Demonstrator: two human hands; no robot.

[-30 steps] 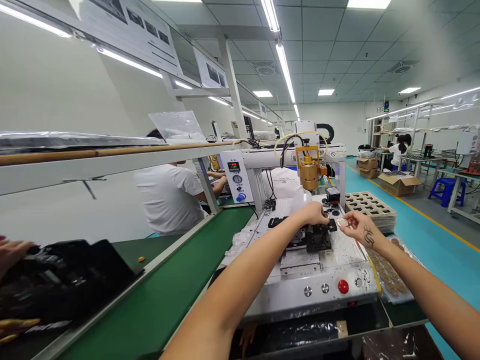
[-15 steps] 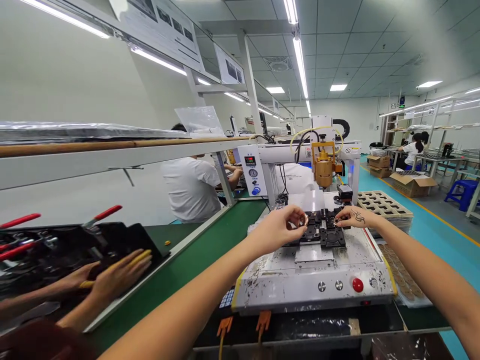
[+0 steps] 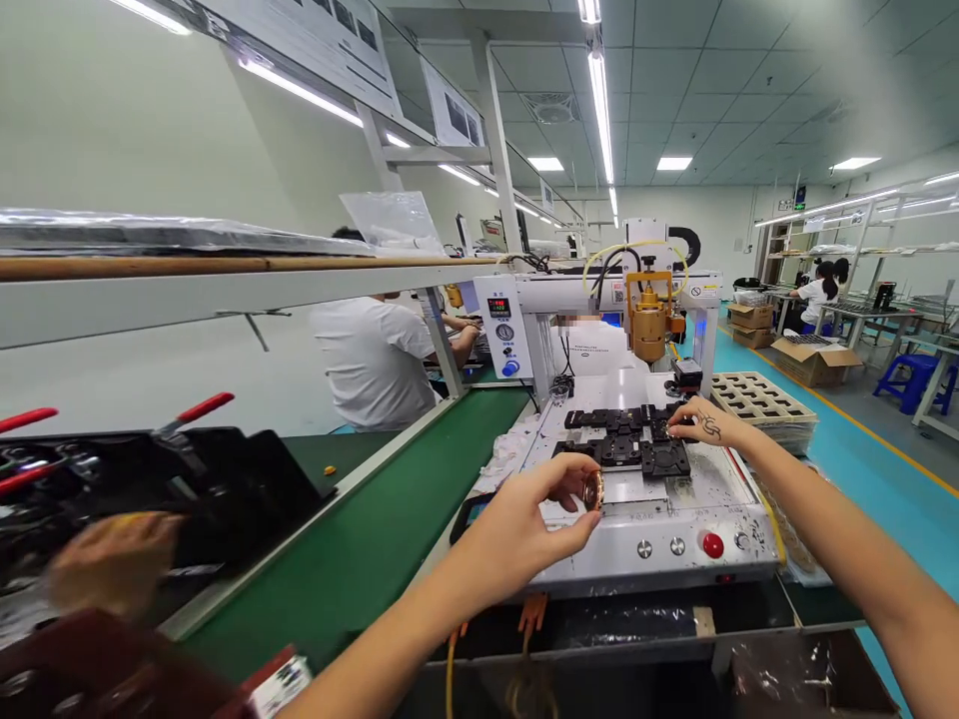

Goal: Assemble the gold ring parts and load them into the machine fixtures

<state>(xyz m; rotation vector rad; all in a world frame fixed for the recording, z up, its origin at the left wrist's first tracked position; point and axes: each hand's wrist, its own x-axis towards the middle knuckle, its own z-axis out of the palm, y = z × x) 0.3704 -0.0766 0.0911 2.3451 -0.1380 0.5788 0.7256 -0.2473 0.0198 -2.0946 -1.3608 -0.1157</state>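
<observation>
In front of the machine's bed, my left hand pinches a round, copper-coloured ring-like part by its edge between thumb and fingers. The part is held upright, apart from the black fixture. My right hand is at the fixture's right side, its fingertips closed together and touching down there. Whatever lies under those fingertips is mostly hidden. The black fixture plates lie on the white bench-top machine, below and in front of its brass-coloured head.
A green conveyor belt runs along the left. Beyond it, a co-worker's blurred hand is over black trays with red-handled clamps. A cream slotted tray stands right of the machine. A red button sits on the front panel.
My left hand has drawn back from the fixture toward me, bringing the copper-coloured part with it. My right hand stays at the fixture. The co-worker's hand on the left has moved left.
</observation>
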